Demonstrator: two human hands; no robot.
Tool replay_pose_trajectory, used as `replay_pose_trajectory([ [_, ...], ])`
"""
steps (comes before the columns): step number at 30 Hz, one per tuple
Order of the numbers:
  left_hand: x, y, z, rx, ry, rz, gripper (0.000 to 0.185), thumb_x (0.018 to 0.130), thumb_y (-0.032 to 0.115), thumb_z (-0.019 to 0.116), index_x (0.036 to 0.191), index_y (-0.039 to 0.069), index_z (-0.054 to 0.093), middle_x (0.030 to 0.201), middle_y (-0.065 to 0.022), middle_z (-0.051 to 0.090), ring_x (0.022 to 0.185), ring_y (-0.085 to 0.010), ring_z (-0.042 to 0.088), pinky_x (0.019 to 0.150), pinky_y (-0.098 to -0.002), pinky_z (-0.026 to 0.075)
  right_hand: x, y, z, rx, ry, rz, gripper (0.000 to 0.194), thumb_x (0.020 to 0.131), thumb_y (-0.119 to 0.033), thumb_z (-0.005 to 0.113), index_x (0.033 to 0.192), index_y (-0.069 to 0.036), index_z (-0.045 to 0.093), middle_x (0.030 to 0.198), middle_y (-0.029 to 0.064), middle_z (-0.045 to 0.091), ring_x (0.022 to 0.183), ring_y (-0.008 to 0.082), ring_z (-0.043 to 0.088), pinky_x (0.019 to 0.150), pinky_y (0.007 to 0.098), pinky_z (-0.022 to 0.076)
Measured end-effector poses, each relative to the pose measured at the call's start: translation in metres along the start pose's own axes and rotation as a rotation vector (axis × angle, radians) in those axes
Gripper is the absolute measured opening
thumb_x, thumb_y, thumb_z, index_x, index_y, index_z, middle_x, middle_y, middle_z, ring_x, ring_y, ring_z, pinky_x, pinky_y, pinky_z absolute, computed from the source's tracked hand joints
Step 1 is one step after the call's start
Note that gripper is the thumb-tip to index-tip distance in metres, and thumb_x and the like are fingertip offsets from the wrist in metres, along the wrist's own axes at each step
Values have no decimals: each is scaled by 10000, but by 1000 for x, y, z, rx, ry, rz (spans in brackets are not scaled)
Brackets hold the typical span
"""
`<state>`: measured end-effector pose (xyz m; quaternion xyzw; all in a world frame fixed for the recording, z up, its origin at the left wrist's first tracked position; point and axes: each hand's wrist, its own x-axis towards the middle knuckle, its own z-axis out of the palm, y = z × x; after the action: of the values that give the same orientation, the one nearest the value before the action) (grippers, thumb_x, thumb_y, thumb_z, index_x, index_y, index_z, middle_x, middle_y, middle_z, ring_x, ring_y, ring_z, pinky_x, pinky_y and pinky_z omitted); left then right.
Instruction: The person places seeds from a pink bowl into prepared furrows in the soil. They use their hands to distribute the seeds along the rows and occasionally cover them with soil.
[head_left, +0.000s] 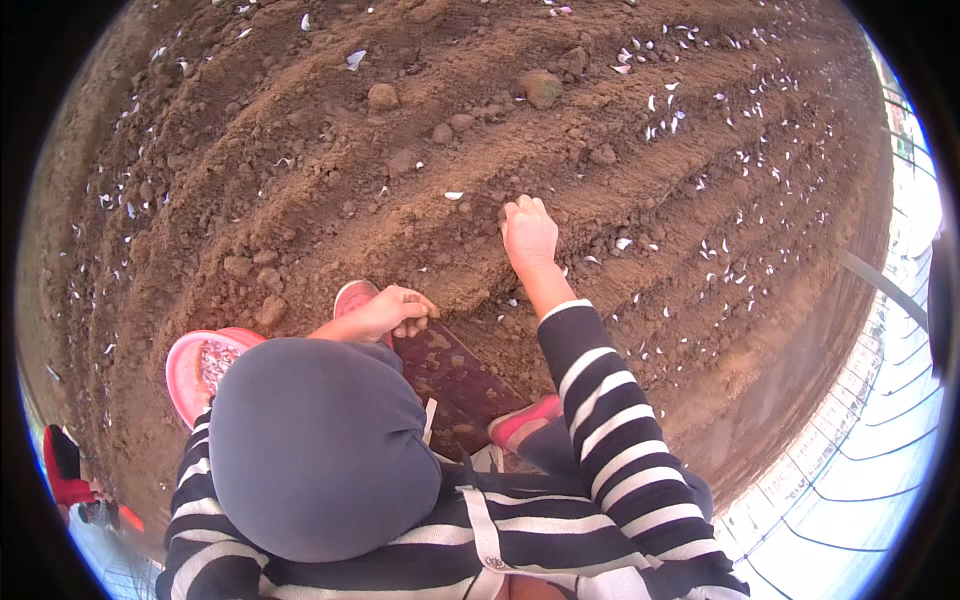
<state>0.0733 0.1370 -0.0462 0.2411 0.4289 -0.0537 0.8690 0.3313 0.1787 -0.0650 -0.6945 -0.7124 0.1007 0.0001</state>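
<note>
My right hand (530, 234) reaches down to the brown soil (480, 247), its fingertips bent against the ground. Whether a clove is between them is hidden. Close to that hand lie garlic cloves, one pale clove (454, 196) to its left and another (623, 244) to its right. My left hand (396, 311) hovers by my knee with bent fingers, above the corner of a dark reddish board (450, 375). I cannot tell if it holds anything. A pink bowl (177, 367) with many garlic cloves (217, 361) stands left of my knee, partly covered by it.
Shallow furrows cross the soil, with scattered cloves (739, 157) and clods (540, 88). My pink shoes (527, 418) flank the board. Another person in red (67, 480) is at the lower left edge. A grey bar (885, 285) and translucent sheeting (862, 465) edge the right.
</note>
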Motion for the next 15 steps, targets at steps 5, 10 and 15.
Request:
replay_pose_trajectory([
  [5, 2, -5, -9, -24, 4, -16, 210, 899, 134, 509, 993, -6, 635, 698, -8, 601, 565, -80, 540, 462, -208, 392, -4, 3, -1, 14, -42, -67, 61, 742, -101, 597, 786, -108, 640, 807, 51, 562, 854, 216, 575, 680, 344, 510],
  [10, -4, 0, -10, -234, 18, -42, 233, 945, 163, 474, 991, -20, 612, 621, 38, 493, 516, -68, 449, 456, -215, 342, 15, -46, -46, 424, 127, -97, 153, 714, -127, 667, 865, -108, 645, 851, 57, 542, 847, 237, 567, 690, 343, 502],
  [15, -15, 30, 2, -68, 102, 14, 319, 991, 229, 405, 972, -34, 584, 617, 49, 410, 545, -68, 427, 477, -216, 323, 39, -51, -33, 218, 57, -209, 143, 715, -135, 669, 848, -104, 626, 935, 63, 541, 908, 233, 554, 698, 341, 500],
])
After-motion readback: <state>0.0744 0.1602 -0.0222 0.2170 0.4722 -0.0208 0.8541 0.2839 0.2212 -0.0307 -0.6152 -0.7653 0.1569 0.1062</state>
